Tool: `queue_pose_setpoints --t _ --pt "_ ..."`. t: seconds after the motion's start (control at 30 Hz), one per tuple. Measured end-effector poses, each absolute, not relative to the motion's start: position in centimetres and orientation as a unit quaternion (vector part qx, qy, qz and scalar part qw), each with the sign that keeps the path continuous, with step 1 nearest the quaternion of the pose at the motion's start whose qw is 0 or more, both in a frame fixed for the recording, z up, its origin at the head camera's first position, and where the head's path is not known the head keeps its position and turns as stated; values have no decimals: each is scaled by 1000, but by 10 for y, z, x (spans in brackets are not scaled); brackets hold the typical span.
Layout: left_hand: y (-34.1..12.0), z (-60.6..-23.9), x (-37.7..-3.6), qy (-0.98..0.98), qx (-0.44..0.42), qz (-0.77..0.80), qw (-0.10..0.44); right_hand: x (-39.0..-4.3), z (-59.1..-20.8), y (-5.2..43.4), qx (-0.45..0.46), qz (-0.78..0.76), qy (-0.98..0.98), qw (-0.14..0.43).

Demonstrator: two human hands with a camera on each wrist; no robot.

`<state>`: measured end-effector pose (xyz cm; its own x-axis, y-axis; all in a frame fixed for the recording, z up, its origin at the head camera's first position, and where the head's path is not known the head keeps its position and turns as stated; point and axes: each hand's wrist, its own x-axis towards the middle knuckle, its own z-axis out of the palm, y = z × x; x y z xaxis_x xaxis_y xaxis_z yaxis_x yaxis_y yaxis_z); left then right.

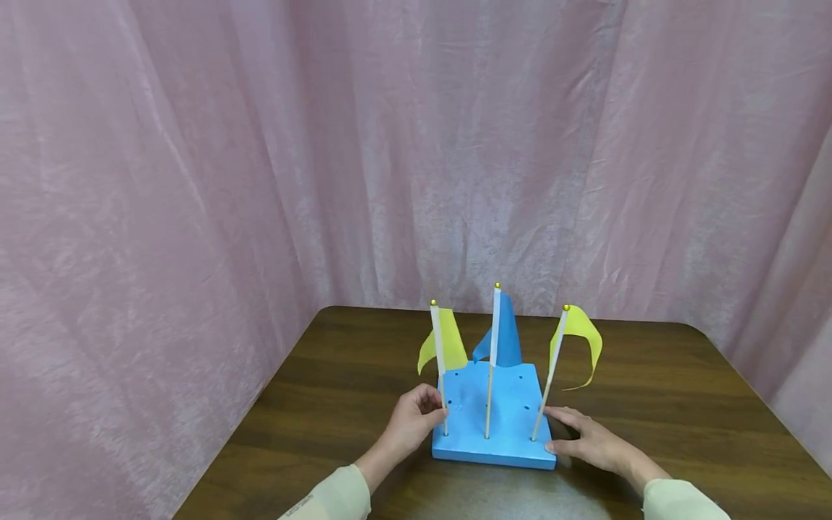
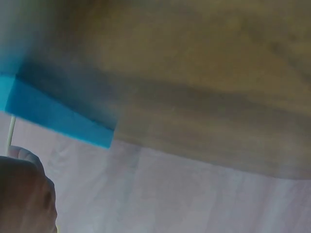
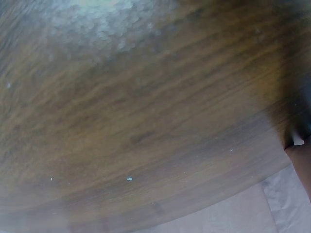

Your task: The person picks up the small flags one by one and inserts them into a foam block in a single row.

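In the head view, a light blue block [image 1: 468,422] with small holes lies on the table. Three flags on thin wooden sticks stand in its front row: a yellow flag [image 1: 453,341] at left, a blue flag [image 1: 509,336] in the middle, and a second yellow flag [image 1: 583,325] leaning right. My left hand [image 1: 411,419] pinches the left flag's stick low down, between thumb and fingers. My right hand [image 1: 590,442] rests along the block's right edge, thumb near the front corner and fingers extended farther back. The left wrist view shows the block's side [image 2: 63,111] and part of the left hand [image 2: 26,194].
A dark wooden table [image 1: 351,361] with rounded far corners carries the block. Pink curtains [image 1: 416,144] hang behind it and along the sides. Several other holes show in the block's top behind the flags. Tiny pale specks dot the tabletop [image 3: 146,111] in the right wrist view.
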<state>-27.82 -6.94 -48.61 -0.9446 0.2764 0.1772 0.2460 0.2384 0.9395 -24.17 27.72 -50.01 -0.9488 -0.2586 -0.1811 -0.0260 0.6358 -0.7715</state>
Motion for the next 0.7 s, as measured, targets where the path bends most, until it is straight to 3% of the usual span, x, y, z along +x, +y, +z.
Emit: queue_pose_setpoints --t 0.5,0.7 --pt "-79 -501 -279 789 159 592 35 -247 -506 275 -85 -409 898 136" --pt "-101 -501 -287 804 147 576 0 -248 -505 276 -80 -401 902 138"
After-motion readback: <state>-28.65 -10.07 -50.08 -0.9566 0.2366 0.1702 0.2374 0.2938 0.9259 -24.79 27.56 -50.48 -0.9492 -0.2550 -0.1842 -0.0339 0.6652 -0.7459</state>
